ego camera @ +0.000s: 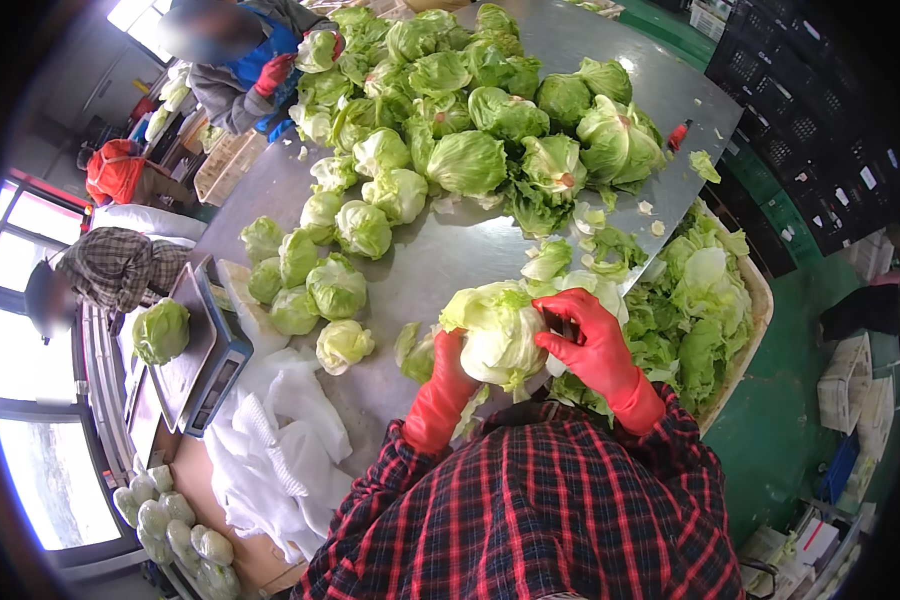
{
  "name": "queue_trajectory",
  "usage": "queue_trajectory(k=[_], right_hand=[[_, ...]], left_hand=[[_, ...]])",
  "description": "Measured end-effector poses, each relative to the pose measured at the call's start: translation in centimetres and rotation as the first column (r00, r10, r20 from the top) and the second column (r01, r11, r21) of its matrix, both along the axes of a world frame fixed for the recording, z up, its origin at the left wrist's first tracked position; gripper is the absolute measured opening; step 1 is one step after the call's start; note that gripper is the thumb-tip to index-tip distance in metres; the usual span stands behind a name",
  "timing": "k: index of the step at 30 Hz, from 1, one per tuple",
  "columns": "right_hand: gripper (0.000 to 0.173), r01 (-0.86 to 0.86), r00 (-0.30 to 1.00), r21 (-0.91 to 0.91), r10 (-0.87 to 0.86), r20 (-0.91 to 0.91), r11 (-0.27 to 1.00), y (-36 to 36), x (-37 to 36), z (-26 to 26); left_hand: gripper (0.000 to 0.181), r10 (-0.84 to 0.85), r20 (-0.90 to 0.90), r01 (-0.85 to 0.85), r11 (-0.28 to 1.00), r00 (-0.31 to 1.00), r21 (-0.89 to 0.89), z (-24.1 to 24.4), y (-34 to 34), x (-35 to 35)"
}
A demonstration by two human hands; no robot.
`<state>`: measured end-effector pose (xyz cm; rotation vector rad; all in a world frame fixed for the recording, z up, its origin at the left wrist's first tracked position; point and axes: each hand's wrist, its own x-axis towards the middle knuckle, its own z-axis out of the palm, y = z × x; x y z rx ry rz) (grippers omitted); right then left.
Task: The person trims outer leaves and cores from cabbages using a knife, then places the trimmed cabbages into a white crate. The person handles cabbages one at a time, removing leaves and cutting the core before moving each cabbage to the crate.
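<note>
A pale green head of iceberg lettuce (499,337) is held up before my body, over the near edge of the steel table (442,262). My left hand (450,360), in a red rubber glove, grips it from the left side. On its right side is my right hand (589,337), gloved the same, with curled fingers and fingertips against the leaves. Something small and dark shows between those fingers, too unclear to name. Loose lettuce leaves (416,352) lie just left of the held head, and more trimmings (547,259) lie beyond it.
Untrimmed lettuces (465,161) are heaped at the back; smaller trimmed heads (337,285) sit left. A crate of leaves (709,315) stands right. A red-handled tool (677,135) lies near the edge. White foam netting (285,435) and a scale (217,352) are left. A co-worker's gloved hand (275,73) works opposite.
</note>
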<state>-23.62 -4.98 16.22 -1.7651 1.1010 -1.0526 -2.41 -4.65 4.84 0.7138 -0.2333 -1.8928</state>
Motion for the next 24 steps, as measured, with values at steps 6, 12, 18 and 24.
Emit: queue_trajectory(k=[6,12,18,24], right_hand=[[0.018,-0.246,0.930,0.342,0.122,0.346,0.907,-1.6,-1.1,-3.1],[0.018,-0.069,0.976,0.283,0.006,0.219,0.957,-1.5,-0.3,-2.7],[0.021,-0.145,0.979,0.366,0.081,0.185,0.919,-2.3,-0.8,-3.7],[0.015,-0.175,0.918,0.157,0.104,0.382,0.972,-1.1,-1.3,-2.5]], left_hand=[[0.048,-0.074,-0.141,0.100,0.979,0.987,0.180,0.7,0.7,0.2],[0.049,-0.060,0.044,0.053,0.990,0.997,0.134,0.0,0.1,-0.3],[0.050,-0.058,0.131,0.029,0.977,0.990,0.212,0.0,-0.4,0.0],[0.051,-0.086,-0.395,0.136,0.986,0.915,0.100,-2.2,-1.1,-0.8]])
